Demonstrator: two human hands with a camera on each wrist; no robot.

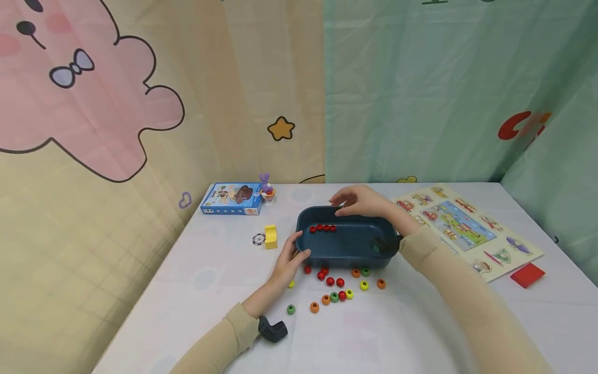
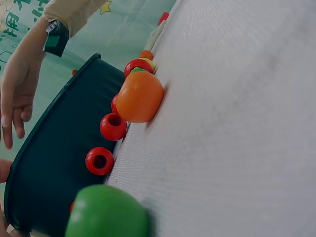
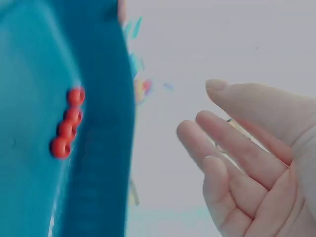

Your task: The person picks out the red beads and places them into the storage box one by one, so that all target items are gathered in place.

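A dark teal tray (image 1: 348, 261) stands on the table, with a short row of red beads (image 1: 326, 228) along its far inner side. My left hand (image 1: 283, 266) grips the tray's left end, thumb near the front corner and fingers at the rim. Over the far rim hovers my right hand (image 1: 362, 202). In the right wrist view this hand (image 3: 252, 173) shows loosely bent fingers and a bare palm, apart from the tray wall. Loose red beads (image 1: 330, 281), orange beads (image 1: 315, 307), green beads (image 1: 291, 309) and yellow beads (image 1: 364, 285) lie in front of the tray.
At the back left lie a blue box (image 1: 231, 198) and a small purple-eared figure (image 1: 266, 188). A yellow block (image 1: 271, 237) stands beside a round black-and-white token (image 1: 258, 239). On the right are a picture puzzle board (image 1: 502, 236) and a red square piece (image 1: 528, 275).
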